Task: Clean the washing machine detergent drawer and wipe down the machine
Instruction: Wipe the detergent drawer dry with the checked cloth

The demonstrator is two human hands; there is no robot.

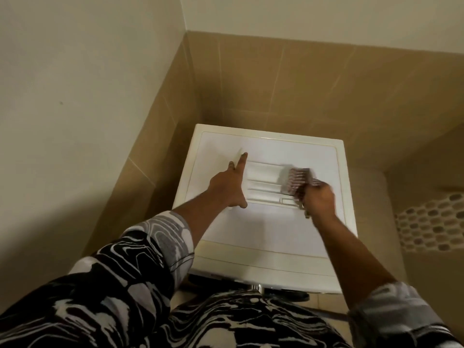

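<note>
Here we are in the corner of the room, looking down over the person's shoulders at the white washing machine [263, 234], which sits tucked against the tan tiled wall [301, 84]. The drawer [263, 182] is out of the machine and lies flat on the lid, a little back of the middle, with its ribbed white compartments facing up.

The left hand [229, 188] is on the lid just beside the drawer's left edge. Its fingers are straight and spread and hold nothing; the forefinger reaches toward the back of the lid, and the thumb lies near the drawer's front corner.

The right hand [319, 199] is at the drawer's right end, with its fingers curled tight round a bunched cloth [296, 180] patterned in red and white. The cloth sits on top of the drawer's right-hand compartments. Both hand and cloth are blurred, so the weave and the exact finger placement can't be made out. Something small and pale pokes out below that hand, and I can't tell what it is.

A black-and-white swirl-patterned sleeve [140, 259] covers the left arm to just past the elbow, and both forearms are bare. Off to the right, low on the wall, there's a patch of pebble mosaic [431, 222]. Above the tiles the painted wall [75, 84] is plain cream.
</note>
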